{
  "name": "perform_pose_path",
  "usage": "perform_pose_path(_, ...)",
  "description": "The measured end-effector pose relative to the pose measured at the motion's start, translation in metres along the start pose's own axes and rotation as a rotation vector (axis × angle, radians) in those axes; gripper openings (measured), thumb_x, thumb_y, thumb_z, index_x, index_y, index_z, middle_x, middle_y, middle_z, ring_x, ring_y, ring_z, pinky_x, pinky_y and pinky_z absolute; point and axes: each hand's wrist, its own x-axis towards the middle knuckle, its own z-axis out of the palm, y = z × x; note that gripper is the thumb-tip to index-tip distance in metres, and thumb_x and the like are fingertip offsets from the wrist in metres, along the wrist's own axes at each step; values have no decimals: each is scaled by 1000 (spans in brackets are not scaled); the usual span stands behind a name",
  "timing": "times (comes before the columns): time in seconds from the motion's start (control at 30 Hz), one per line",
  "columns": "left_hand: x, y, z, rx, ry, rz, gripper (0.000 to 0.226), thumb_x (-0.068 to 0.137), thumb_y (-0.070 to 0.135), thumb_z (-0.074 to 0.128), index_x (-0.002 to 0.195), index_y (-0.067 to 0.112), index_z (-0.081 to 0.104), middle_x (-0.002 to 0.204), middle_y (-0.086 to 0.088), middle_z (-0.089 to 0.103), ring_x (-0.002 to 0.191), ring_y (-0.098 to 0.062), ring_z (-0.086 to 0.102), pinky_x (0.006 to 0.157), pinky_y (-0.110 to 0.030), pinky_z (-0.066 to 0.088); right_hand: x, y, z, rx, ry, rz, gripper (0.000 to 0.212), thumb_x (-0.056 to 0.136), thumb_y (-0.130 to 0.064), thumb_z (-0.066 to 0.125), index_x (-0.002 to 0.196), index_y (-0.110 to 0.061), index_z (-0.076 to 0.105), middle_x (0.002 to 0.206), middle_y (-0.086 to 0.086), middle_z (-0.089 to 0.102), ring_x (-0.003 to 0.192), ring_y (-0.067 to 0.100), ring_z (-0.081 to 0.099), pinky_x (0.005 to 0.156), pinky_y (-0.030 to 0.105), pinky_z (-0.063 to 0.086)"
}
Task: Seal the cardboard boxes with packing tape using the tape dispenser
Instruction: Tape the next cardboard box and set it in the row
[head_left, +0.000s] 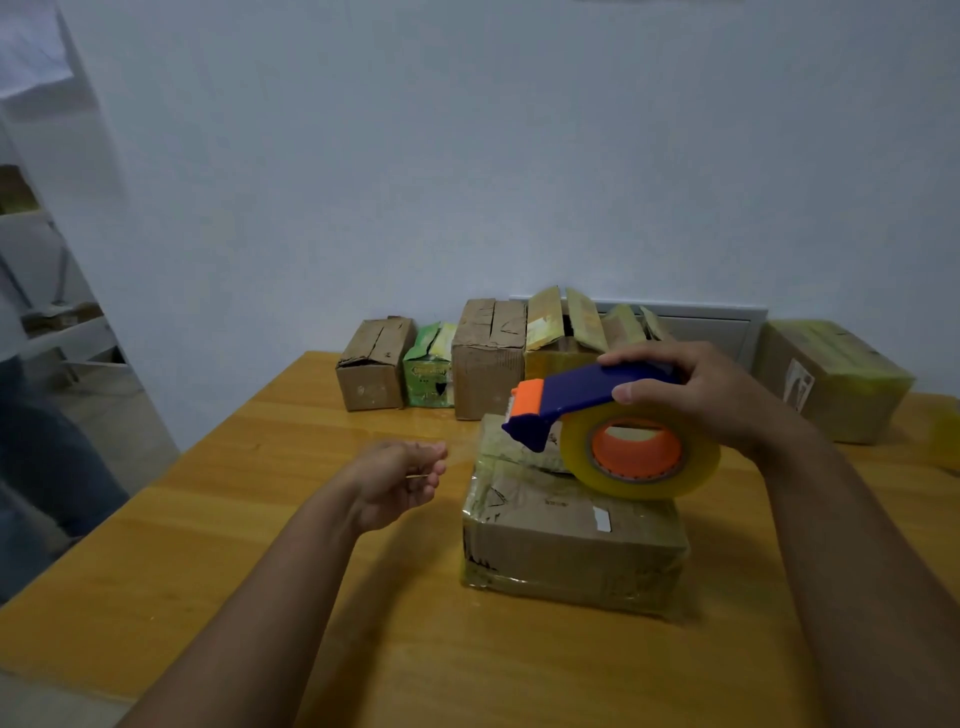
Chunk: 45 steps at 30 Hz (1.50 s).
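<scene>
My right hand (711, 400) holds the dispenser (587, 397) over the box (571, 540) on the table (311, 571)

Head view: my right fingers curl round the blue handle, its orange-tipped mouth pointing left above the box's far edge, the tape roll (641, 452) low over the lid, though I cannot tell if it touches. My left hand (400, 478) hangs beside the box, fingers loosely curled with nothing plainly in them. The box already looks glossy with tape on its near sides, so I judge this a fresh strip about to start. Next, I judge, the mouth must be pressed down on the lid and pulled across, my left hand steadying the box. More boxes (431, 364) wait in a row by the wall, some with flaps up
</scene>
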Motion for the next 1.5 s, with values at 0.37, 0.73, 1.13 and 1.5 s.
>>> perform_pose_path(0.37, 13, -17, 12, -52, -47, 9, 12, 97, 12, 55, 86, 10, 58, 67, -2, 56, 56, -8, 49, 51, -18, 48, -3, 5, -3, 52, 6, 0, 38, 72, -45, 65, 109, -42, 67, 118, -10, 60, 98, 13, 62, 73, 19, 50)
perform_pose_path(0.73, 15, -25, 18, 111, -7, -21, 12, 100, 10, 48, 100, 3, 58, 79, -8, 57, 59, -10, 50, 52, -21, 46, 0, 4, 2, 6, -11, 3, 41, 71, -49, 65, 112, -43, 66, 118, -10, 60, 99, 12, 61, 73, 19, 50)
perform_pose_path(1.13, 8, -19, 42, 624, 191, 101, 16, 103, 24, 44, 109, 12, 52, 95, -6, 63, 80, -18, 61, 66, -31, 51, 0, 6, 5, -36, -6, -14, 38, 71, -53, 65, 108, -50, 65, 121, -17, 58, 101, 13, 60, 83, 32, 53)
perform_pose_path(1.5, -30, -37, 54, 371, 233, 364, 28, 103, 32, 41, 97, 30, 69, 97, 8, 70, 96, -10, 63, 80, -33, 54, -1, 8, 5, -45, -7, -17, 45, 65, -65, 65, 108, -54, 64, 118, -16, 58, 99, 12, 60, 82, 32, 54)
